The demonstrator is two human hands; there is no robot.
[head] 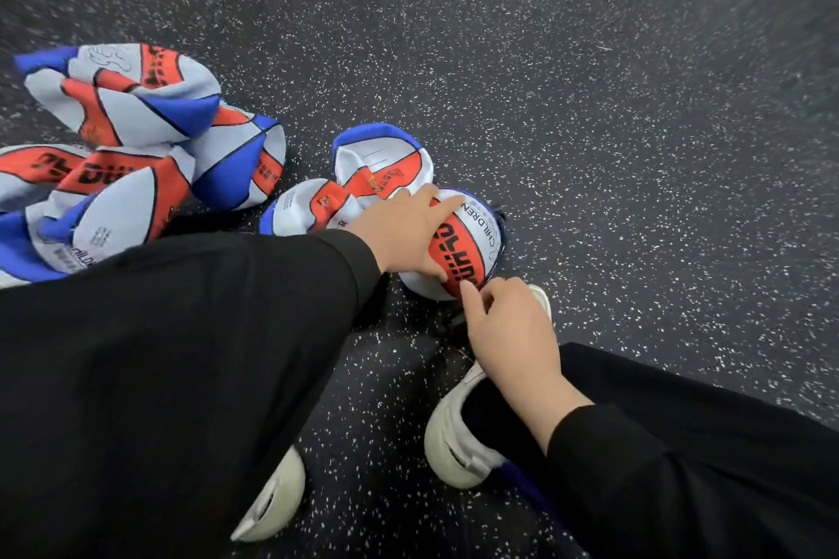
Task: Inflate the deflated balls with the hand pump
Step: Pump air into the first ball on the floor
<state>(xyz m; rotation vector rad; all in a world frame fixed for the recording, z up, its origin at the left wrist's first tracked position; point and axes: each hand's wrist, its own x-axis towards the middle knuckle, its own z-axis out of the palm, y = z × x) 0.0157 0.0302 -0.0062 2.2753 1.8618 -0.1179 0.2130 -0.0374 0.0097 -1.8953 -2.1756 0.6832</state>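
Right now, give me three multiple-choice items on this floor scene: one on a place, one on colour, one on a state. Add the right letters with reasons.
1. Where does the left hand rest?
A. on the ball in front of the shoes
B. on the white shoe
C. on the bare floor

2. What colours are the balls?
A. green and yellow
B. red, white and blue
C. plain black

3. What state is the pile of balls at the left in?
A. round and firm
B. crumpled and flat
C. packed in a box

Answers: 1 A, its straight fingers lie across the ball's top. 2 B, every panel shows those colours. 3 B, the skins are folded and caved in.
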